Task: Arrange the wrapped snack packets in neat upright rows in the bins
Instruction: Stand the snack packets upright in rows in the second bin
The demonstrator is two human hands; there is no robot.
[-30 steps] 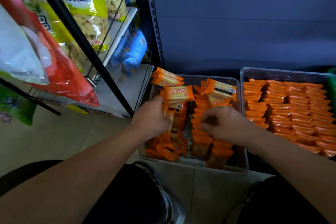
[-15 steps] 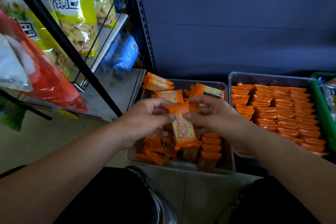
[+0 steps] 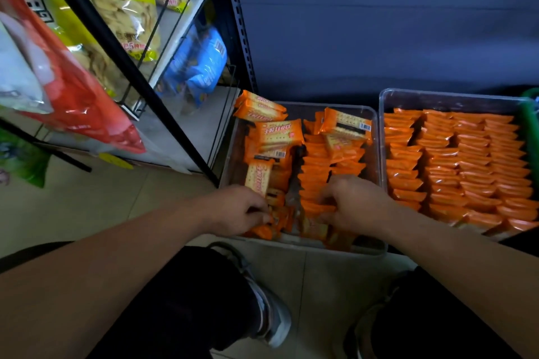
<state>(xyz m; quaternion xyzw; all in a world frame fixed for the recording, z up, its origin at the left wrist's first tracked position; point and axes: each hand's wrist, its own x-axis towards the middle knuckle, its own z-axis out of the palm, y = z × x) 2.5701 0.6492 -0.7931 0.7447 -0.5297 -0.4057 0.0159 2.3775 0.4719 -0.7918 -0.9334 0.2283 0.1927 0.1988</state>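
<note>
The full bin [image 3: 452,93] right of the middle bin [image 3: 306,105] looks done; inside the middle bin loose packets [image 3: 277,132] remain, the grip of the left hand [image 3: 236,210] pinching some, that of the right hand [image 3: 354,204] buried in its upright row [image 3: 316,166], state untellable.

Pale tiled floor [image 3: 87,198] with left bin [image 3: 303,243] beside right bin [image 3: 452,99]

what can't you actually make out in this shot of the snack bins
1. Head view, right hand: fingertips buried among the packets in the left bin, so its grip cannot be told.
2. Left hand: its own knuckles hide whether it pinches the upright packet.
3. Green basket: cut off by the right edge; contents unseen.
4. Right bin: near-left corner hidden behind the right forearm.
</note>
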